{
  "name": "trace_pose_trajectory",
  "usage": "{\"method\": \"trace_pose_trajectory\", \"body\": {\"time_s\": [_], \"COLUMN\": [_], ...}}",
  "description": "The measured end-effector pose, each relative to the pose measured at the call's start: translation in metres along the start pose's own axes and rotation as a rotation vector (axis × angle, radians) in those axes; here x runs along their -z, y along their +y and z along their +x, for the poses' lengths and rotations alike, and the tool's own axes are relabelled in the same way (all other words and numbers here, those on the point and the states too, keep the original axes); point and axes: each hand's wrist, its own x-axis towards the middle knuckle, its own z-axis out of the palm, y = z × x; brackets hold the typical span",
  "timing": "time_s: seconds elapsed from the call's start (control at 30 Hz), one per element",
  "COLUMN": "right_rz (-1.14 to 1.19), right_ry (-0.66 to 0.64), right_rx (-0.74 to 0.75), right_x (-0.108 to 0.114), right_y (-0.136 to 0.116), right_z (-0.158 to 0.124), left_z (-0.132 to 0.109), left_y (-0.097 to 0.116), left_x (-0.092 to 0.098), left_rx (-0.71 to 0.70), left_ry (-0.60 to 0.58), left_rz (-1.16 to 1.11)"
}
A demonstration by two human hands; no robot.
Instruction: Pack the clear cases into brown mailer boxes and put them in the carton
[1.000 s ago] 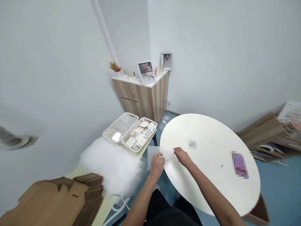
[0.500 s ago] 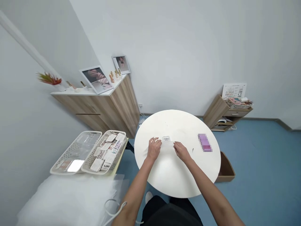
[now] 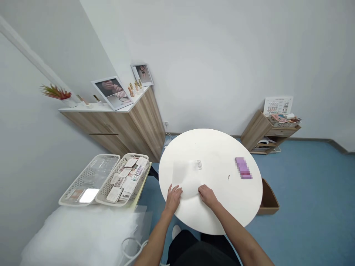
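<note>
A thin translucent sheet lies flat on the round white table, reaching from its near edge towards the middle. My left hand rests on the sheet's near left corner with fingers stretched out flat. My right hand is at the near right corner, fingers curled and pinched on the sheet's edge. A small clear packet lies just beyond the sheet. A purple object sits further right on the table.
Two white baskets stand at the left, one holding several small cards, next to white padding. A wooden cabinet with framed pictures lines the wall. A low wooden shelf is at the right, a brown box under the table's edge.
The view swung from the side bench to the round table. Both hands brought the sheet over the table, then drew back from beside the small packet to the near edge.
</note>
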Motion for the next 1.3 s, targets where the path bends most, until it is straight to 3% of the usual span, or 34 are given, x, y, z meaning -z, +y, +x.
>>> {"method": "trace_pose_trajectory", "body": {"time_s": [0.13, 0.23, 0.33, 0.43, 0.67, 0.83, 0.97, 1.13, 1.23, 1.3], "right_rz": [0.014, 0.038, 0.018, -0.047, -0.067, -0.026, -0.027, -0.027, 0.032, 0.053], "right_ry": [-0.053, 0.041, 0.142, 0.155, -0.024, -0.131, -0.013, 0.258, 0.352, 0.32], "right_rx": [0.024, 0.065, 0.02, -0.059, -0.067, -0.062, -0.087, -0.265, -0.172, -0.066], "right_x": [-0.013, -0.016, -0.016, -0.013, 0.001, 0.005, 0.004, 0.014, 0.019, 0.016], "right_y": [-0.005, -0.001, 0.013, 0.036, 0.08, 0.093, 0.105, 0.121, 0.114, 0.1], "right_z": [-0.002, 0.001, 0.015, 0.042, 0.126, 0.157, 0.151, 0.127, 0.113, 0.102], "left_z": [-0.022, -0.031, -0.035, -0.034, -0.03, -0.031, -0.027, -0.006, 0.009, 0.014], "left_y": [-0.006, -0.003, 0.006, 0.015, 0.026, 0.029, 0.031, 0.037, 0.049, 0.059], "left_x": [-0.021, -0.03, -0.038, -0.049, -0.062, -0.061, -0.062, -0.072, -0.082, -0.089], "left_rx": [0.091, 0.143, 0.142, 0.116, 0.155, 0.165, 0.163, 0.11, 0.087, 0.066], "left_ry": [-0.064, -0.117, -0.159, -0.174, -0.107, -0.087, -0.07, -0.118, -0.147, -0.154], "left_rz": [0.009, 0.031, 0.055, 0.077, 0.134, 0.181, 0.198, 0.133, 0.087, 0.068]}}
